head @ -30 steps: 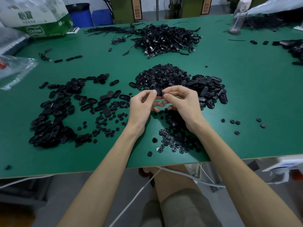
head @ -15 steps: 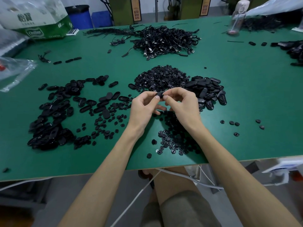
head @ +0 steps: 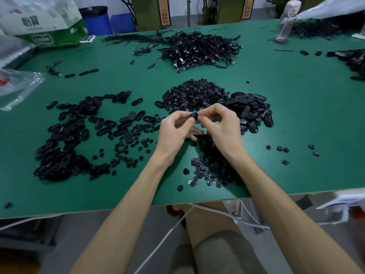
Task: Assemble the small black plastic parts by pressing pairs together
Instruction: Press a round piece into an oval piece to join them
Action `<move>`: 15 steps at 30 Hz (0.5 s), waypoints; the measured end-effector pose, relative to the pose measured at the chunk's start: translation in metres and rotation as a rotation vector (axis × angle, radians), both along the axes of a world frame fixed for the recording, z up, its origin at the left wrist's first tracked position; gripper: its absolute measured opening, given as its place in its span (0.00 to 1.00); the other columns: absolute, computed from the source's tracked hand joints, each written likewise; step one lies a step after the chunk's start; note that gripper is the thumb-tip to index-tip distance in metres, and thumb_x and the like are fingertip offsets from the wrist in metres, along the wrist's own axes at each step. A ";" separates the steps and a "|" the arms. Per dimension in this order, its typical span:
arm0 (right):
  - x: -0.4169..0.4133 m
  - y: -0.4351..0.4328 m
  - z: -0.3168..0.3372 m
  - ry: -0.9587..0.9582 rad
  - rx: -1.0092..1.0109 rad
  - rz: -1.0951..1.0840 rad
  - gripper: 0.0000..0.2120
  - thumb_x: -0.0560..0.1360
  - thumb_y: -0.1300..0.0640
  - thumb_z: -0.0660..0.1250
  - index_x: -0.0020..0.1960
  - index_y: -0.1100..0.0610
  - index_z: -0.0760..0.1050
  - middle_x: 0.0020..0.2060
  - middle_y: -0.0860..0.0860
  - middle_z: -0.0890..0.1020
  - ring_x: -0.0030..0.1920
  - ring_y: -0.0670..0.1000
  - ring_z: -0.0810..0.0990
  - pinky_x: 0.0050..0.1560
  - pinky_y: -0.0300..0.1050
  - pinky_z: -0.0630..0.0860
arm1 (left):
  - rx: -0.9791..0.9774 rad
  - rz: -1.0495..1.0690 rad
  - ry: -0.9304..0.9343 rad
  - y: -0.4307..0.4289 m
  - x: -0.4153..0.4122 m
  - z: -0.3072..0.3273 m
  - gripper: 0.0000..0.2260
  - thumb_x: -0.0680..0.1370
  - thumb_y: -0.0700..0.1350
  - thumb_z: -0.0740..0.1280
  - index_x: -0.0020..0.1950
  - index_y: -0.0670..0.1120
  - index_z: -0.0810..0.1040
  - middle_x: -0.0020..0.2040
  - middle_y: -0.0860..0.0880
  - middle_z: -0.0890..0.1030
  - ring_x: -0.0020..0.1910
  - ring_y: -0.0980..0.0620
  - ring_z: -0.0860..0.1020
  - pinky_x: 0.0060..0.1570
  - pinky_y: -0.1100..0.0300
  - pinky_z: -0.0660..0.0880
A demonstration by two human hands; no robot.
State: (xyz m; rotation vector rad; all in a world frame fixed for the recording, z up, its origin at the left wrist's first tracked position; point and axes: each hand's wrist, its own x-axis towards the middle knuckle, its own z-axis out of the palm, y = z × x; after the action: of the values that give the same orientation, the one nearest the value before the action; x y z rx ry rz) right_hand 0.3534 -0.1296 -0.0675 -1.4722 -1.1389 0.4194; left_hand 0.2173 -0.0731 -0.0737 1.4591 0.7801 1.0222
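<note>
Left hand point(head: 175, 131), right hand point(head: 221, 127) pinch black part point(head: 194, 115) between them.

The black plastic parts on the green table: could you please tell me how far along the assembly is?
Done: perhaps the oval pieces spread at the left, though I cannot tell if they are assembled. In hand: the left hand and right hand pinch one black part together. Left: seemingly plenty; the heap of small round parts and the heap of ovals beside it are large.

A green surface point(head: 296, 119) is carrying heaps of black oval parts point(head: 59, 147), round parts point(head: 195, 93), tangled cables point(head: 197, 48), a bottle point(head: 287, 20) and a box point(head: 45, 22).
</note>
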 end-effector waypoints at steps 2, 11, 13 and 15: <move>0.000 -0.001 0.000 -0.012 0.018 -0.013 0.03 0.77 0.64 0.72 0.47 0.58 0.82 0.43 0.51 0.85 0.44 0.50 0.83 0.47 0.45 0.80 | -0.008 -0.010 -0.007 -0.001 0.000 0.001 0.07 0.83 0.37 0.68 0.60 0.37 0.78 0.52 0.39 0.86 0.41 0.41 0.87 0.36 0.57 0.82; -0.002 -0.004 0.003 -0.094 0.033 -0.037 0.04 0.77 0.65 0.72 0.47 0.57 0.84 0.48 0.51 0.83 0.42 0.40 0.78 0.46 0.30 0.73 | -0.027 -0.034 0.012 -0.002 0.000 0.002 0.09 0.83 0.35 0.66 0.61 0.32 0.78 0.49 0.39 0.87 0.40 0.40 0.87 0.36 0.57 0.82; -0.003 -0.005 0.004 -0.125 0.040 -0.047 0.04 0.76 0.66 0.72 0.47 0.58 0.83 0.47 0.51 0.82 0.42 0.41 0.79 0.45 0.30 0.73 | -0.023 -0.025 0.014 -0.002 0.001 0.001 0.08 0.83 0.35 0.67 0.60 0.32 0.78 0.49 0.37 0.86 0.40 0.40 0.87 0.36 0.57 0.82; -0.005 -0.004 0.004 -0.154 0.040 -0.064 0.04 0.76 0.66 0.72 0.47 0.59 0.83 0.46 0.52 0.82 0.42 0.42 0.79 0.45 0.29 0.72 | -0.021 -0.013 0.018 -0.002 0.001 0.001 0.08 0.83 0.34 0.67 0.59 0.32 0.78 0.48 0.36 0.85 0.39 0.41 0.86 0.36 0.57 0.82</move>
State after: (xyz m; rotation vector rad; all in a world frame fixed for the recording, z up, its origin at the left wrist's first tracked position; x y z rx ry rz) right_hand 0.3487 -0.1340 -0.0637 -1.5221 -1.2110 0.2408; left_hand 0.2187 -0.0752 -0.0732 1.4553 0.7913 0.9894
